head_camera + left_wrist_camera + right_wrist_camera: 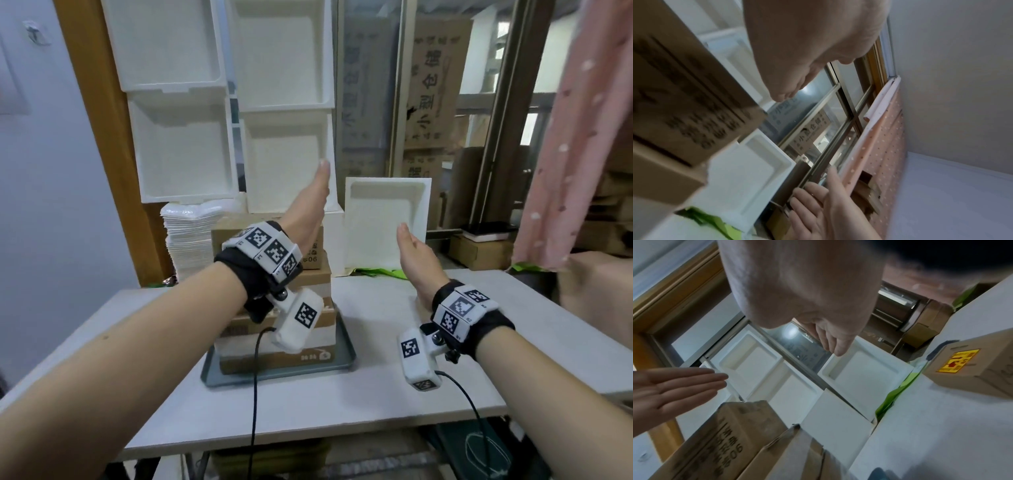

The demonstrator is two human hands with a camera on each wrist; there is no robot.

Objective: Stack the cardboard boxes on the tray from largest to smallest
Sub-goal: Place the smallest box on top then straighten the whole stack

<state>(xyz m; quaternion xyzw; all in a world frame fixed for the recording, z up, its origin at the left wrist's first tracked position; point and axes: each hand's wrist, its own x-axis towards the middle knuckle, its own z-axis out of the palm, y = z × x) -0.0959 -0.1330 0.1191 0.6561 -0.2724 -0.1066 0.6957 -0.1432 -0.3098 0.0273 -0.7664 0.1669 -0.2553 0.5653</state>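
Note:
A stack of several cardboard boxes (274, 356) stands on the grey tray (291, 375) at the table's left middle. The top box (313, 255) carries black print and also shows in the wrist views (684, 105) (731, 434). My left hand (317, 192) is raised above and just behind the top box, fingers straight, holding nothing. My right hand (409, 243) hovers flat to the right of the stack, apart from it and empty. My left forearm and its wrist camera hide much of the stack's front.
The white table (376, 394) has bare surface right of the tray. White foam boxes (281, 68) are piled behind, and a foam lid (383, 222) leans at the back. A pink curtain (575, 137) hangs at right over another cardboard box (596, 284).

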